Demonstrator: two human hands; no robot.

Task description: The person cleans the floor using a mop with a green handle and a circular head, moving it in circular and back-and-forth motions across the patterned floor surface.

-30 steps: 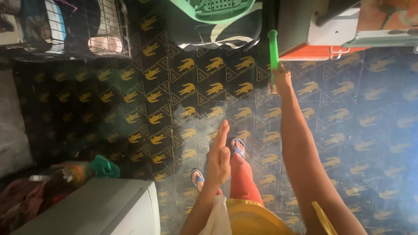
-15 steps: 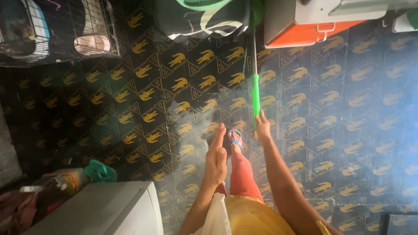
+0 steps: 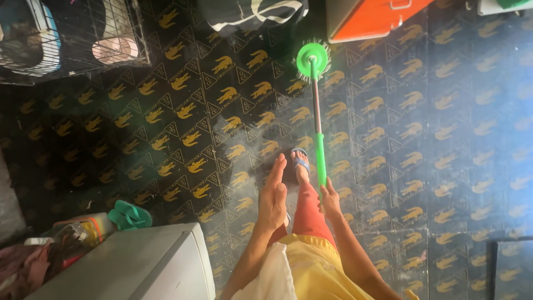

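The floor (image 3: pixel 422 144), covered with a dark sheet printed with yellow animal shapes, fills most of the frame. On it, in the upper middle, the round green head of the mop (image 3: pixel 312 60) rests with pale bristles around it, and its pole runs down toward the lower middle of the frame.

What could go wrong, in my judgement: the mop head lies just beside the orange box (image 3: pixel 372 16) at the top edge and near the dark bag (image 3: pixel 250 14) with white stripes — a wide stroke could knock against them or catch the fabric. The pole also passes very close to the foot in a blue sandal (image 3: pixel 300 161), so the person could trip on it or step on a wet place. The wire cage (image 3: pixel 72 33) at upper left is well apart and seems in less danger.

The right hand (image 3: pixel 330 199) is closed around the green lower part of the pole and holds the mop alone. The left hand (image 3: pixel 273 197) is open and flat, fingers straight and together, holding nothing — it hangs in the air over the leg, apart from the pole. A grey counter (image 3: pixel 127 266) and green slippers (image 3: pixel 130 215) are at lower left.
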